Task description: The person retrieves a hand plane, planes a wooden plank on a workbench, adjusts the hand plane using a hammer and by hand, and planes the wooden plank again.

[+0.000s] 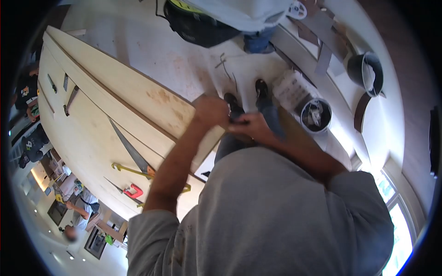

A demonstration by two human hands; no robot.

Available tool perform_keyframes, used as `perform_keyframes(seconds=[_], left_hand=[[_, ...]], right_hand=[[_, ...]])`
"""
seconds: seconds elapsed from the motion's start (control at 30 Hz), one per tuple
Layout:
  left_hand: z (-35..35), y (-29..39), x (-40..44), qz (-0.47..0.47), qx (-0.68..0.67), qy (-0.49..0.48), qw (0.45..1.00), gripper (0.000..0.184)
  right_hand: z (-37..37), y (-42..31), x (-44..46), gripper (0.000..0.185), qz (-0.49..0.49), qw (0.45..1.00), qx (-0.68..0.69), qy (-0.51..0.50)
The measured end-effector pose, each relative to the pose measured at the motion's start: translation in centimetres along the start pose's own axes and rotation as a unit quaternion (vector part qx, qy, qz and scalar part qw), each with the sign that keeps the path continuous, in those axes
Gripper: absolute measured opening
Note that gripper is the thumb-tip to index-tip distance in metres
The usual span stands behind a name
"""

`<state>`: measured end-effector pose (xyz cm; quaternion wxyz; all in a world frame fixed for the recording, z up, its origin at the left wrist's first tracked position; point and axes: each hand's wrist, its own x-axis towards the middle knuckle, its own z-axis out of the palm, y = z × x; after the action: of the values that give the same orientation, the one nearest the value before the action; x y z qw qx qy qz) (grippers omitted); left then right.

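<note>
My left hand [212, 112] is closed, held over the near corner of a pale plywood table [184, 115]. Whatever lies inside its fingers is hidden. Close beside it, my right hand [254, 127] is closed on a small dark object [240, 122] that points toward the left hand; its kind does not show clearly. On the table left of my left forearm lie a handsaw [129, 146], a yellow metal tool [129, 169] and a small pointed saw with a red handle [133, 191]. Farther along are a hammer [70, 101] and a small dark-handled tool [52, 83].
A person in blue jeans [258, 41] stands ahead beside a black bag [198, 27]. One bucket [316, 115] with scraps stands at the right, another [366, 73] beyond it. Wood offcuts [324, 39] lie along the wall. Several people are beyond the table at left.
</note>
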<state>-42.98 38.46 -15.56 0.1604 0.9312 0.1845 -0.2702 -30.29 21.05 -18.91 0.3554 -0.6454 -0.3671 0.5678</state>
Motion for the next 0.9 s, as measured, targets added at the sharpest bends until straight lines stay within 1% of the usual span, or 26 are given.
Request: perform_keyframes(seconds=[0.03,0.07,0.1,0.2,0.23,0.27,0.33,0.4,0.43,0.47,0.5,0.6,0.63,0.7,0.73,0.77,0.8,0.83,0.9], left_hand=[[-0.4,-2.2,0.0,0.011,0.011,0.015,1.000,0.022],[-0.2,-5.6,0.2,0.018,0.014,0.052,0.998,0.021],[-2.5,-7.5,-0.3,0.053,0.072,0.041,0.995,0.020],[-1.3,-6.9,-0.4,0.003,0.026,0.077,0.997,0.020],[-1.7,-3.9,-0.5,-0.052,-0.023,0.070,0.996,0.020],[0.6,-2.3,0.1,-0.012,-0.058,0.079,0.995,0.021],[0.3,1.1,0.2,-0.022,-0.021,0.004,1.000,0.021],[1.3,-2.7,-0.2,0.040,-0.026,0.061,0.997,0.020],[0.5,-5.1,-0.4,0.031,-0.023,0.082,0.996,0.021],[-0.8,-7.0,-0.2,0.067,0.044,0.079,0.994,0.020],[-0.8,-9.0,0.2,0.056,0.068,0.069,0.994,0.020],[-2.2,-10.7,0.3,-0.068,0.041,0.068,0.995,0.021],[-1.7,-10.4,0.2,-0.013,0.075,0.062,0.995,0.023],[-0.6,-7.2,-0.1,0.030,0.048,0.087,0.995,0.023],[-0.8,-4.3,0.1,-0.022,-0.008,0.044,0.999,0.023],[-0.7,-1.3,0.2,-0.042,-0.016,0.008,0.999,0.023],[0.8,0.5,0.7,-0.041,-0.008,-0.039,0.998,0.024],[-0.5,2.0,0.3,-0.029,-0.023,-0.023,0.999,0.024],[-1.2,0.1,-0.1,-0.011,-0.010,-0.040,0.999,0.024]], right_hand=[[0.6,-1.8,2.1,0.041,0.031,0.998,-0.044,-0.020],[2.0,-3.7,4.6,0.041,-0.020,0.999,-0.034,0.013],[2.6,-5.1,6.4,0.042,-0.078,0.995,-0.025,0.048],[1.8,-5.9,5.1,0.045,-0.027,1.000,-0.015,0.002],[0.9,-4.7,3.4,0.046,-0.026,0.999,-0.039,-0.006],[0.2,-3.0,1.3,0.047,-0.041,0.999,-0.019,0.003],[-0.5,-0.5,-1.0,0.048,-0.076,0.997,0.020,0.016],[0.6,-3.1,1.6,0.046,-0.017,1.000,-0.021,0.006],[1.3,-4.4,3.1,0.045,0.013,0.999,-0.043,0.002],[2.2,-4.9,5.1,0.045,-0.018,1.000,-0.009,0.012],[2.7,-5.3,7.0,0.045,-0.053,0.998,0.024,0.026],[3.9,-5.9,9.4,0.045,-0.057,0.998,0.014,0.021],[4.1,-5.2,9.0,0.047,-0.084,0.995,0.030,0.041],[2.1,-4.5,5.8,0.048,-0.122,0.991,-0.031,0.040],[1.4,-2.4,3.7,0.048,-0.076,0.997,-0.028,0.020],[0.6,-0.4,2.0,0.048,-0.032,0.999,-0.028,-0.002],[-0.4,-0.1,0.0,0.047,-0.047,0.999,-0.009,0.010],[-0.9,-0.2,-1.3,0.047,-0.059,0.998,0.013,0.022],[0.7,-0.3,0.2,0.045,-0.039,0.999,0.011,0.036]])
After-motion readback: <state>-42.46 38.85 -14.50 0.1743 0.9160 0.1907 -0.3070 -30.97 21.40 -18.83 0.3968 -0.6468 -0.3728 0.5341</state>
